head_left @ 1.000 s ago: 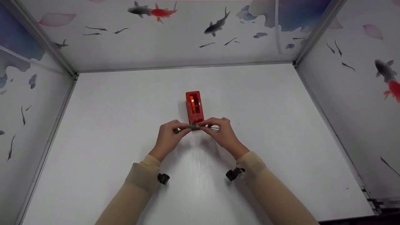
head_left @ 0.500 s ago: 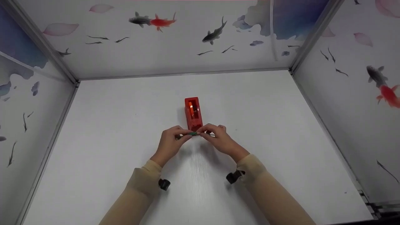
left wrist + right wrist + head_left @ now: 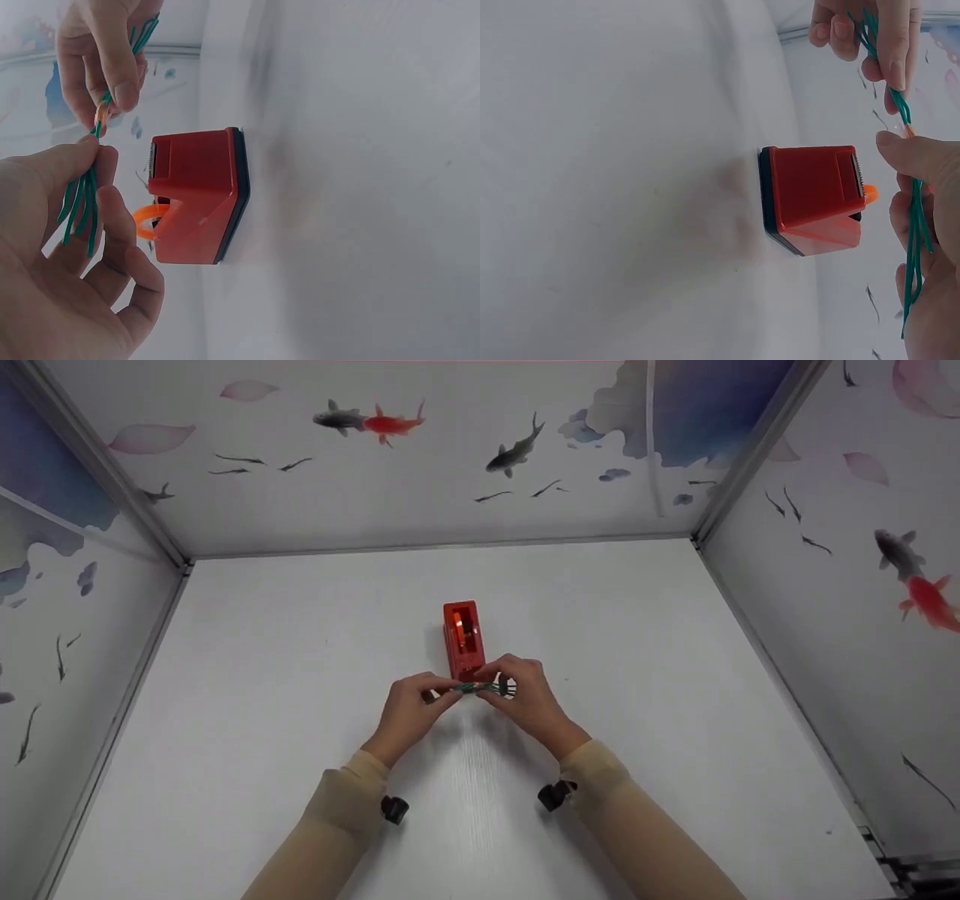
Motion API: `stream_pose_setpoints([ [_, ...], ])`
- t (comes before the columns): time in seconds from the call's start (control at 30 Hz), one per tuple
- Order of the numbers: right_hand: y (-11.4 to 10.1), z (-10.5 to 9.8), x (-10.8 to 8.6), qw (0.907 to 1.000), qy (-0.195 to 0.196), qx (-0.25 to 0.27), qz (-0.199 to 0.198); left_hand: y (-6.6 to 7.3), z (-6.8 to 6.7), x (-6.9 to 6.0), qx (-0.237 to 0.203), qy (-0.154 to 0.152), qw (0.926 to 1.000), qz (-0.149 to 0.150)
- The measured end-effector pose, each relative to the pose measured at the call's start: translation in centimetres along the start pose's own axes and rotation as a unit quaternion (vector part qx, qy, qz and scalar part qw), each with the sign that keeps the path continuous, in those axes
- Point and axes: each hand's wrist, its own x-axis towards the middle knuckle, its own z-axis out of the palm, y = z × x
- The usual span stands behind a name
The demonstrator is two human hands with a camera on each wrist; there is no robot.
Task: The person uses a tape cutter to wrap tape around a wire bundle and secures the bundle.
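Observation:
A bundle of thin green wires (image 3: 88,196) is stretched between both hands, just in front of a red tape dispenser (image 3: 466,656). My left hand (image 3: 411,706) pinches the bundle between thumb and index finger, and loose wire ends fan out beside its palm. On the other side, my right hand (image 3: 531,699) pinches it with thumb and fingers, with more wire ends behind its grip. A light orange band (image 3: 101,112), apparently tape, wraps the bundle between the hands. Parts of the band are covered by fingers.
The dispenser carries an orange ring (image 3: 146,222) inside and a serrated cutting edge (image 3: 858,175) at its front. It stands upright on a white table (image 3: 300,622). Panels printed with fish (image 3: 514,456) border the table at the back and sides.
The head view has tilted, so the scene sits lower in it. My right fingers have shifted on the bundle, and more green wire shows near them. The left hand keeps its pinch.

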Motion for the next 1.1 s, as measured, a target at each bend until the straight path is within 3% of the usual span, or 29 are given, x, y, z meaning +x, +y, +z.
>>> stream_pose_setpoints([
  [0.23, -0.3, 0.3, -0.2, 0.9995, 0.021, 0.01, -0.021, -0.6, 0.4, -0.5, -0.006, 0.001, 0.9999, 0.012],
  [0.4, -0.4, 0.3, -0.3, 0.9995, 0.018, 0.024, -0.01, -0.8, 0.5, -0.8, -0.011, 0.007, 0.9998, 0.016],
  [0.7, -0.2, -0.1, -0.4, 0.9933, -0.04, 0.099, 0.044, -0.7, 0.2, -0.6, -0.002, 0.026, 0.9994, 0.022],
  [0.93, 0.7, -1.5, -0.4, 0.9929, -0.107, 0.019, 0.049, -1.1, -0.5, -0.4, 0.023, 0.031, 0.9987, 0.032],
  [1.1, 1.2, -1.7, -0.5, 0.9905, -0.132, -0.015, 0.036, -1.5, -0.8, -0.5, 0.073, 0.003, 0.9973, -0.003],
])
